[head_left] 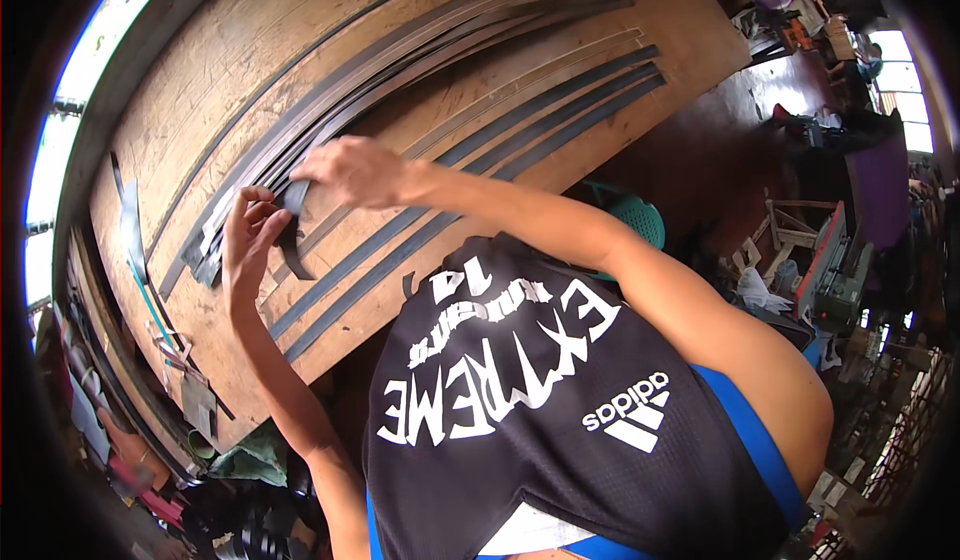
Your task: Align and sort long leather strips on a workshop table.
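Observation:
My left hand [248, 245] pinches a short black strip [293, 202] of flexible material, perhaps leather or rubber, between thumb and fingers. A loose curled end of it hangs below my left fingers. Beside it, my right hand [360, 172] has its fingers closed at the strip's upper end. Both hands are above the wooden table, at the near left end of a long bundle of dark strips [400, 72]. Closer to my body, several flat black strips [540, 125] lie side by side on the wood.
The wooden table [215, 90] slants across the view. At its left end lie a pale blade-like piece [132, 225] and several small scraps [198, 400]. A green plastic seat [635, 222] is beyond my right arm. A wooden frame [800, 230] and clutter stand at right.

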### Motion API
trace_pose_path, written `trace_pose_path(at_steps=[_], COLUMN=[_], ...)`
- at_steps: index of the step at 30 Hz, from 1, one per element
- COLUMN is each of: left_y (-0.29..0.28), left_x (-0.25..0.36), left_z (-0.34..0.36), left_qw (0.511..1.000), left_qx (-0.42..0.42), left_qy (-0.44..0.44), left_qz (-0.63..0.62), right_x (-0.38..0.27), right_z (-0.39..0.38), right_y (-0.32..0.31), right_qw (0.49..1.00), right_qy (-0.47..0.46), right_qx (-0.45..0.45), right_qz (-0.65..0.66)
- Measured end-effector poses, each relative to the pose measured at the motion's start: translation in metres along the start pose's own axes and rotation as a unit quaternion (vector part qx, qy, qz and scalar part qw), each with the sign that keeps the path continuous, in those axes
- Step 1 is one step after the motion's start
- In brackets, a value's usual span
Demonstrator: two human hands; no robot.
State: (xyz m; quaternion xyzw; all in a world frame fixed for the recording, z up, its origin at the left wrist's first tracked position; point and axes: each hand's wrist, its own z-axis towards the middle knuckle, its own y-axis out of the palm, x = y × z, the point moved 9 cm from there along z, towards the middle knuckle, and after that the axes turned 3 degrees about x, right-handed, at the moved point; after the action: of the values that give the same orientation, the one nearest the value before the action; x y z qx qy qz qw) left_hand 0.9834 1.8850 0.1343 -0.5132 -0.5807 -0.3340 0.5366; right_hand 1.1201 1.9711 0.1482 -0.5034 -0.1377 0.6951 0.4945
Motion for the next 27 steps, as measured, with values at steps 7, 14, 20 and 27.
trace_pose_path(at_steps=[7,14,20,27], left_y=[0.034,0.236,0.238,0.134], left_x=[0.025,0.079,0.067,0.026], left_z=[0.026,0.1,0.102,0.071], left_qw=[0.99,0.956,0.946,0.969], left_qx=[0.061,-0.201,-0.279,-0.246], left_qy=[0.081,0.147,0.086,0.007], left_qz=[-0.096,-0.154,-0.143,-0.021], right_x=[0.062,0.06,0.102,0.21], right_z=[-0.02,-0.009,-0.05,-0.194], right_y=[-0.148,-0.244,-0.447,-0.637], right_qw=[0.979,0.932,0.875,0.795], right_qy=[0.121,0.136,0.143,0.229], right_qx=[0.153,0.215,0.397,0.536], right_qz=[0.063,0.257,0.236,0.166])
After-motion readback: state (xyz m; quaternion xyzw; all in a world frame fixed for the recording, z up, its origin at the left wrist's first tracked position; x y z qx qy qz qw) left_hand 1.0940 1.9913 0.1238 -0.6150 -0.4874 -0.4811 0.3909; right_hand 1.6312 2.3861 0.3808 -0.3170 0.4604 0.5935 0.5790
